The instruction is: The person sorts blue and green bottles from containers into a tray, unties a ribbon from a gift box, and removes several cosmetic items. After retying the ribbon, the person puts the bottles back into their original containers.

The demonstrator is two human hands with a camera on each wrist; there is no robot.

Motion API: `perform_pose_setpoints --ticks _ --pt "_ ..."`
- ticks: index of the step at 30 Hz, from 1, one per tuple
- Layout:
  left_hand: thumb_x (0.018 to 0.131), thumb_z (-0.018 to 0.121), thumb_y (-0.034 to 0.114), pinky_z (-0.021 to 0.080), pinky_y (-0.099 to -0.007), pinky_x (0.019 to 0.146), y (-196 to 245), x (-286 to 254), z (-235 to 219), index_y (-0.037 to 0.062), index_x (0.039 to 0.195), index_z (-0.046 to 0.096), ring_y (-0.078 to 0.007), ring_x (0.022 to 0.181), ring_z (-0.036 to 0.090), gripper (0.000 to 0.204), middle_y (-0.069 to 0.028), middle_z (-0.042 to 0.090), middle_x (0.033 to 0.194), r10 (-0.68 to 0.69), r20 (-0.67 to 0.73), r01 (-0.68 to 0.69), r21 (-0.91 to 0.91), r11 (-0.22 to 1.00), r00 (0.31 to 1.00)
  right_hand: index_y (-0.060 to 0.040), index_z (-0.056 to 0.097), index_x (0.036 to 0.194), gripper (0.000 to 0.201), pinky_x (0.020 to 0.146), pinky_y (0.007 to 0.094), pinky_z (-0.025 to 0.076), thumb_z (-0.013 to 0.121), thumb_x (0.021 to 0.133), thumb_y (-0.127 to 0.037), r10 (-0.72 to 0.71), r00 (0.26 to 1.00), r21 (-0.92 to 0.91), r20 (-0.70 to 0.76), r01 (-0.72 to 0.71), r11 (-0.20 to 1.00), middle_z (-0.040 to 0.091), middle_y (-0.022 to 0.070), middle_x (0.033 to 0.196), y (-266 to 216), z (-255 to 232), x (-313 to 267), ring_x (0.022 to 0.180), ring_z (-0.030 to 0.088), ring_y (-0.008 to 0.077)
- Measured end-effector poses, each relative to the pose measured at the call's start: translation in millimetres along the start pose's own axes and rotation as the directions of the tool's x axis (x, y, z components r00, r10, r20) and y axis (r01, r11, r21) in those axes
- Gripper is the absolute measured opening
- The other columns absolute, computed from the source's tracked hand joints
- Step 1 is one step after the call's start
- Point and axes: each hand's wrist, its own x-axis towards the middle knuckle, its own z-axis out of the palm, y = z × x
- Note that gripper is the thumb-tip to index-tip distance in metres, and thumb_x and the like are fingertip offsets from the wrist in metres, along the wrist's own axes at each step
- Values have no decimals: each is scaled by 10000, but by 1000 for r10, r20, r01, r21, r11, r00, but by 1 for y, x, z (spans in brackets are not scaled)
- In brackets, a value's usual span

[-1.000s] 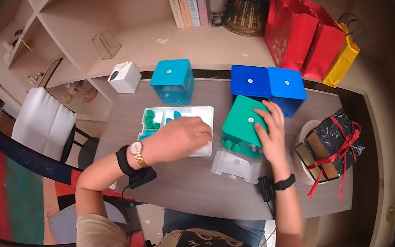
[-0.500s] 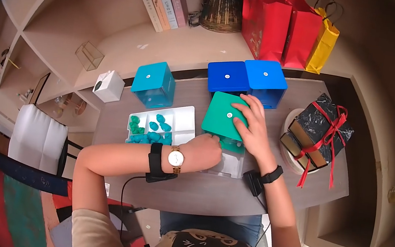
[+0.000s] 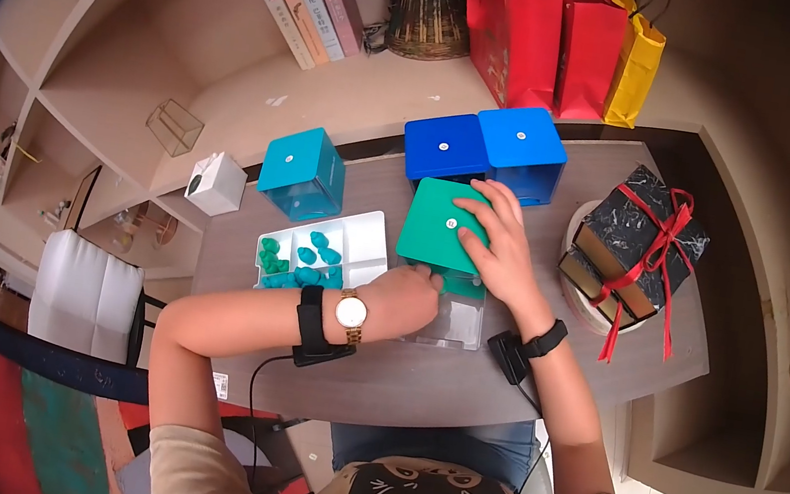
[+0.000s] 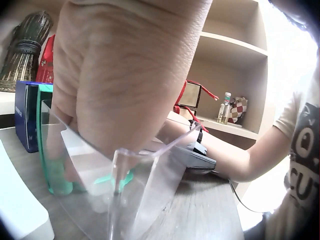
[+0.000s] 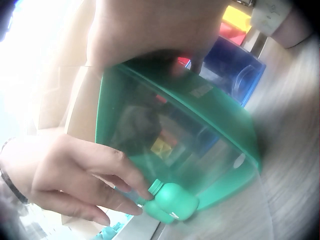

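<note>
As the right hand [image 3: 502,250] lies spread on the green box [image 3: 431,222], the loose left hand [image 3: 401,303] touches a bottle [image 5: 178,201].

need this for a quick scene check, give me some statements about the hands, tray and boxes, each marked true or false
1. The white tray holds green pieces and teal pieces. True.
2. The right hand rests on the green-topped box. True.
3. The left hand lies in the white tray. False: the left hand's fingers are beside the green bottles at the green-topped box.
4. The teal box stands right of the green-topped box. False: the teal box stands to its left.
5. The dark blue box and the brighter blue box stand side by side. True.
</note>
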Motion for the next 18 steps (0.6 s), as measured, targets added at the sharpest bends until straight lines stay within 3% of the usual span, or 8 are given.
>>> perform_pose_setpoints --ticks 7,13,18 --pt "746 690 51 574 -376 704 -2 0 -3 -85 895 738 -313 934 662 207 -204 662 1001 -13 11 13 8 1000 1000 -62 677 1187 336 1148 486 373 686 858 -133 4 1000 3 6 -4 1000 538 177 1422 0 0 0 1407 416 392" --pt "756 658 58 565 -348 827 5 -18 -44 -45 872 713 -282 1022 630 164 -166 649 1064 9 28 -8 -26 1000 1000 -52 675 1182 334 1143 483 380 691 859 -135 -5 1000 0 -8 5 1000 542 165 1417 0 0 -1 1401 420 386" --pt "778 623 20 562 -345 851 6 -45 -60 -72 935 683 -277 1050 616 192 -173 632 1115 24 -32 -25 -37 999 999 -47 674 1177 328 1139 486 383 692 862 -138 -6 1000 19 -19 6 1000 543 155 1411 -1 0 0 1399 424 376"
